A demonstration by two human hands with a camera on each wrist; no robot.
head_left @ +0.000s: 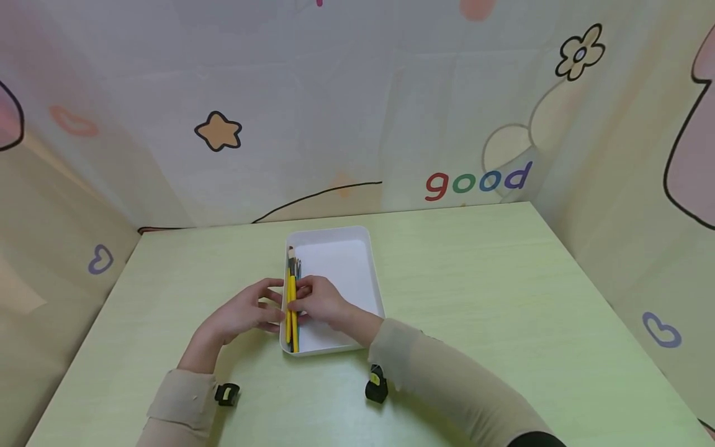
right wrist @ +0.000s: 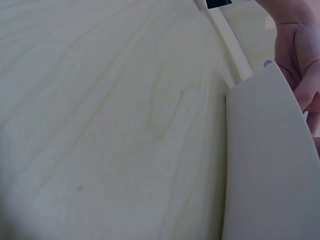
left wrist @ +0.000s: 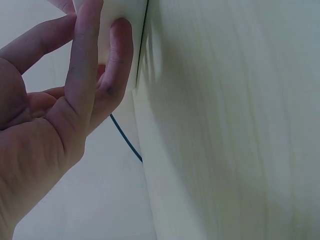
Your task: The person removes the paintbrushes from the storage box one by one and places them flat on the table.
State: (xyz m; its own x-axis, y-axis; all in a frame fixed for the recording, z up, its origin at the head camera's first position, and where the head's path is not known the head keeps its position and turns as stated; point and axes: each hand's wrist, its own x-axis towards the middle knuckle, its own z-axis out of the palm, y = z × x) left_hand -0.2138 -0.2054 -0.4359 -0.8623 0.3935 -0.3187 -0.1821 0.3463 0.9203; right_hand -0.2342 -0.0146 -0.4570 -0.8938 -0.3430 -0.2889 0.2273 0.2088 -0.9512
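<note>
A white rectangular tray lies on the table with several paintbrushes gathered along its left side. The clearest is a yellow-handled paintbrush with a dark ferrule, pointing bristles-away. My right hand reaches in over the tray and pinches this handle between thumb and fingers. Slimmer brushes beside it are partly covered by these fingers. My left hand is at the tray's outer left wall, fingers spread and bent slightly. In the left wrist view, the fingertips of the left hand meet the white wall.
Under the tray is a pale green table. A printed curtain encloses its back and sides. Small black devices sit by the left wrist and right wrist. The right wrist view shows the tray's outer wall close up.
</note>
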